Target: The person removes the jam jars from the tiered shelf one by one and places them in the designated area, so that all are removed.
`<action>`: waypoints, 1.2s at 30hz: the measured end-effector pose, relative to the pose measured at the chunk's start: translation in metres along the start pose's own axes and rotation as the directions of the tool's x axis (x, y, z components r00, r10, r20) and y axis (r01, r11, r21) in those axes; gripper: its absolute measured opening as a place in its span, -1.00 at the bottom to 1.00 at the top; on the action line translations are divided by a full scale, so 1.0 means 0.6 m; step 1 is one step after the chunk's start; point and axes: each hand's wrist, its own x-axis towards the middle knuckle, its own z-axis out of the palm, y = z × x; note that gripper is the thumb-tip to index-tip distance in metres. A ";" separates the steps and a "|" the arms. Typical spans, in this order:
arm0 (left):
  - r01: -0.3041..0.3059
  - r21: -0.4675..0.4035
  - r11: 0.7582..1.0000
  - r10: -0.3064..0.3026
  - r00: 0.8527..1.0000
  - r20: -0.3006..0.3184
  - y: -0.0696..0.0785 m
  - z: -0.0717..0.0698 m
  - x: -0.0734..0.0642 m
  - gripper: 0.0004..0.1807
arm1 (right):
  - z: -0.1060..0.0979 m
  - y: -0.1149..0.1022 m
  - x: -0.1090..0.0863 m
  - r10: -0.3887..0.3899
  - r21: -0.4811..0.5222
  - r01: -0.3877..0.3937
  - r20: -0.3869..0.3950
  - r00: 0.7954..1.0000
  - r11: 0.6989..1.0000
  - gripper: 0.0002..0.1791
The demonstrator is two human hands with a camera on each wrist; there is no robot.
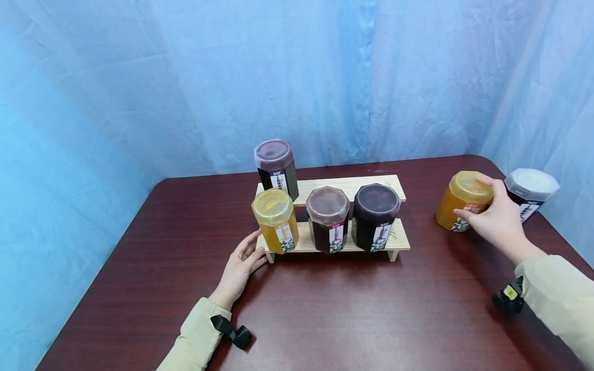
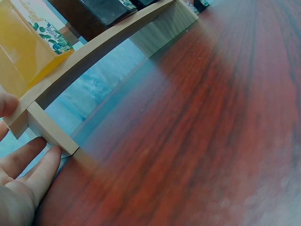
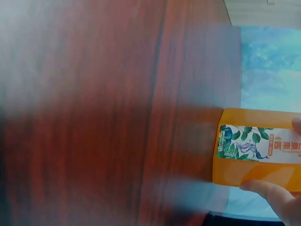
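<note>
On the right of the table my right hand (image 1: pixel 503 224) grips an orange jar (image 1: pixel 450 208) with a yellowish lid, thumb on one side and fingers on the other. The right wrist view shows the same orange jar (image 3: pixel 230 174) with its leafy label and the thumb against its wall. Fingers of my left hand (image 1: pixel 240 268) touch the left end of a two-step wooden rack (image 1: pixel 306 243). In the left wrist view, extended fingers (image 2: pixel 44 172) lie against the rack's leg (image 2: pixel 51 132). A yellow jar (image 1: pixel 274 216) stands on the lower step just above that hand.
Two dark jars, one reddish-brown (image 1: pixel 327 219) and one nearly black (image 1: pixel 376 216), share the lower step. Another dark jar (image 1: pixel 276 170) stands on the upper step's left end. A dark jar with a whitish lid (image 1: pixel 531 188) stands beyond my right hand. Blue curtains (image 1: pixel 297 77) border the table (image 1: pixel 352 319).
</note>
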 end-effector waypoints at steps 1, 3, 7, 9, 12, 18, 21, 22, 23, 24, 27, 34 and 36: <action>0.000 -0.001 1.000 0.000 1.000 -0.001 0.000 0.000 0.000 -0.43 | -0.001 0.001 0.002 0.000 -0.006 0.000 0.007 1.000 1.000 -0.09; -0.001 0.001 1.000 0.001 1.000 -0.001 0.000 0.000 0.000 -0.43 | -0.002 0.004 0.005 -0.002 -0.017 0.002 0.020 1.000 1.000 -0.09; -0.001 0.007 1.000 0.001 1.000 -0.003 0.001 0.000 -0.001 -0.43 | -0.004 0.010 0.011 -0.005 -0.034 0.007 0.044 0.999 0.999 -0.09; -0.001 0.010 1.000 0.001 1.000 -0.003 0.001 0.000 -0.001 -0.43 | -0.006 0.013 0.013 -0.018 -0.048 0.020 0.045 0.999 0.999 -0.08; -0.001 0.004 1.000 0.001 1.000 -0.004 0.000 0.000 -0.001 -0.43 | -0.010 0.017 0.017 -0.030 -0.063 0.033 0.050 0.998 0.997 -0.09; -0.003 -0.003 1.000 0.003 1.000 0.002 -0.001 0.000 -0.002 -0.43 | -0.015 0.022 0.021 -0.012 -0.072 0.019 0.088 0.996 0.997 -0.07; -0.005 -0.006 1.000 0.005 1.000 0.002 -0.001 0.001 -0.002 -0.43 | -0.016 0.022 0.023 -0.009 -0.081 0.018 0.108 0.994 0.997 -0.07; -0.005 -0.007 1.000 0.005 1.000 0.001 -0.001 0.001 -0.002 -0.43 | -0.017 0.022 0.024 -0.011 -0.086 0.021 0.111 0.994 0.996 -0.06; -0.007 -0.006 1.000 0.007 1.000 0.000 -0.001 0.001 -0.002 -0.43 | -0.017 0.022 0.024 -0.013 -0.089 0.024 0.115 0.993 0.996 -0.06; -0.006 -0.007 1.000 0.006 1.000 -0.001 -0.001 0.001 -0.003 -0.43 | -0.018 0.022 0.025 -0.015 -0.093 0.026 0.120 0.993 0.995 -0.06; -0.004 -0.009 1.000 0.004 1.000 -0.003 -0.001 0.002 -0.003 -0.43 | -0.019 0.023 0.026 -0.019 -0.100 0.032 0.132 0.991 0.994 -0.06; -0.009 -0.008 1.000 0.009 1.000 0.006 0.000 0.001 -0.001 -0.43 | -0.022 0.024 0.028 -0.024 -0.096 0.039 0.149 0.989 0.995 -0.06; -0.009 -0.007 1.000 0.009 1.000 0.005 0.001 0.001 -0.001 -0.43 | -0.024 0.024 0.028 -0.030 -0.098 0.044 0.144 0.989 0.994 -0.05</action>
